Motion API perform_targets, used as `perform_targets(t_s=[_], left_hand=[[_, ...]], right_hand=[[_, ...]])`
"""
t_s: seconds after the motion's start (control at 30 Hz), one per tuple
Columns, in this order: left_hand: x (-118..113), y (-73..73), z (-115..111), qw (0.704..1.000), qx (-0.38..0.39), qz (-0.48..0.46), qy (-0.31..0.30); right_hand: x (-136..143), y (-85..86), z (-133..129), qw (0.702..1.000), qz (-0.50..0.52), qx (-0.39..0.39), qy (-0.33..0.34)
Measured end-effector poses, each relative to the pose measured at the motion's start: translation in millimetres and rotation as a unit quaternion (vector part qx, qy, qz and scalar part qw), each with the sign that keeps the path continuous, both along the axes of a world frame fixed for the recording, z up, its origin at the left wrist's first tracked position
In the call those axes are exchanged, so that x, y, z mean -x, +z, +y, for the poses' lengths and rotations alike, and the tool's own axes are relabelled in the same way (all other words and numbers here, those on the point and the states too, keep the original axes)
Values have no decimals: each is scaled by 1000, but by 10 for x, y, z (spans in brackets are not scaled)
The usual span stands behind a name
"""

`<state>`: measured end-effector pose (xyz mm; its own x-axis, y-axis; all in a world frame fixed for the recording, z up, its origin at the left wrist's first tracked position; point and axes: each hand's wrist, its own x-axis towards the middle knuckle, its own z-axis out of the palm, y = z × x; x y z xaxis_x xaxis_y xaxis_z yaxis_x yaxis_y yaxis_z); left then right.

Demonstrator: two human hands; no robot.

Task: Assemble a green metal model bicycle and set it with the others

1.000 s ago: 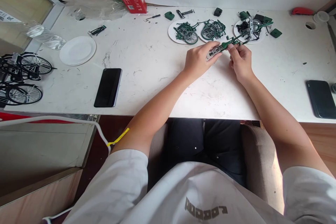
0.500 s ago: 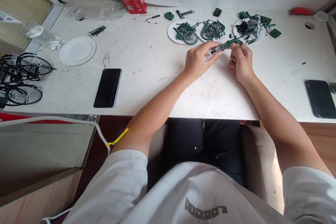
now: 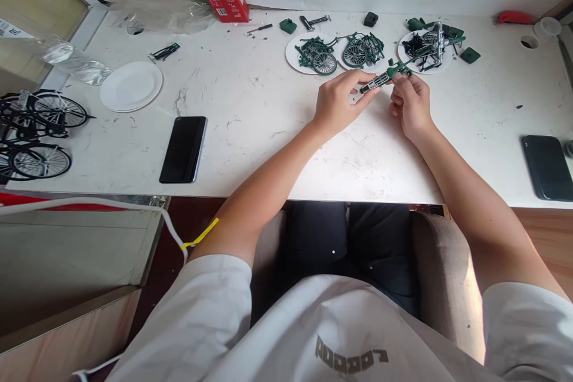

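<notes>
Over the table, both of my hands hold a small model bicycle frame (image 3: 393,71), green with a silver rack-like piece (image 3: 377,81) at its left end. Fingers and thumb of my left hand (image 3: 336,100) close round the silver end. My right hand (image 3: 412,102) pinches the green end; its fingertips partly hide that end, so any smaller piece there cannot be made out. Just beyond lie green model bicycle parts with spoked wheels (image 3: 324,63) on white plates (image 3: 292,58). Behind my right hand, another plate (image 3: 404,54) bears black, silver and green parts.
A screwdriver (image 3: 259,28), small green blocks (image 3: 287,26) and a black block (image 3: 370,19) lie along the back. At left are stacked white plates (image 3: 131,86), a phone (image 3: 183,149) and assembled black model bicycles (image 3: 42,158). Another phone (image 3: 547,167) lies far right.
Almost nothing differs. Both hands keep the same grip on the model bicycle frame, and the view has shifted very slightly.
</notes>
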<state>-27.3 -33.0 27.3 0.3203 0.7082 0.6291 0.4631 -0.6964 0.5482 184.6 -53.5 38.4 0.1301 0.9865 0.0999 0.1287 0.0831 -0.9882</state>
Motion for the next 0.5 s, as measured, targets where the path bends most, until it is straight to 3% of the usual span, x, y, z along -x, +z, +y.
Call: perform_targets(t_s=[0.5], left_hand=[[-7,74,-61,999,31,-7,-4]], right_hand=[[12,25,-19,1000,-9,-4,12]])
